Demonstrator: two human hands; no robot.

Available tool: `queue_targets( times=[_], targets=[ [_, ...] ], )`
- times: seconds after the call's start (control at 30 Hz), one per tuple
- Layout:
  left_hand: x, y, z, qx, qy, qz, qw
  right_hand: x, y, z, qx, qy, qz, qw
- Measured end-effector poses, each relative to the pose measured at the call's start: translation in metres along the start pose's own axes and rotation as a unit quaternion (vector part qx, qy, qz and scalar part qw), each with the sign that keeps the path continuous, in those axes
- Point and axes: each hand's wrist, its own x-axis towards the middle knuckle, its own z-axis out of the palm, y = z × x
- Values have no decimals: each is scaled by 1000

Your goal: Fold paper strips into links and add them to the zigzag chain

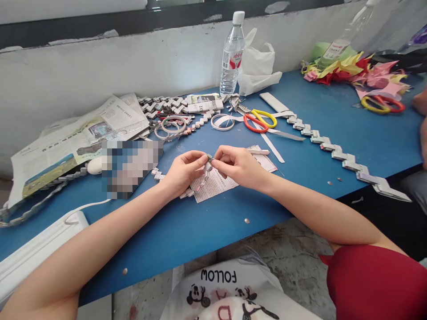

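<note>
My left hand [185, 171] is closed round a zigzag chain folded from newspaper strips [203, 183], its thumb and forefinger pinching the upper end. Facing it, my right hand [235, 165] pinches a small folded piece at that same end, fingertips almost touching those of the left. The chain curves down below my left fingers, partly hidden by them. Under both hands lies a printed newspaper piece [216, 190] on the blue table [187, 235]. Just behind the right hand, a folded paper strip [259, 152] rests on another sheet.
Red-and-yellow scissors [260, 121], tape rolls [223, 122] and white strips lie behind my hands. A water bottle [232, 55] stands by the wall. Newspapers [100, 124] are at left, beside a white power strip [43, 253]. A long paper chain [336, 153] stretches right; a person's hand shows beyond.
</note>
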Motion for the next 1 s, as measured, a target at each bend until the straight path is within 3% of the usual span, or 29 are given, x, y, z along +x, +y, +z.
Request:
queue_targets(
  times=[0.17, 0.4, 0.6, 0.73, 0.87, 1.0],
  targets=[
    [-3, 1, 1, 42, 39, 70, 996, 0, 8, 8, 28, 42, -23, 998],
    [-9, 4, 2, 123, 70, 139, 980, -1, 11, 12, 54, 36, -26, 998],
    [-15, 4, 8, 134, 82, 137, 978, -1, 8, 14, 149, 36, 39, 987],
    [-15, 7, 10, 97, 84, 105, 986, -1, 14, 16, 122, 67, -9, 990],
    [-16, 12, 12, 47, 60, 73, 994, -2, 19, 17, 114, 46, -64, 990],
    [-15, 14, 11, 22, 41, 60, 997, -1, 16, 15, 91, 48, -41, 994]
  ],
)
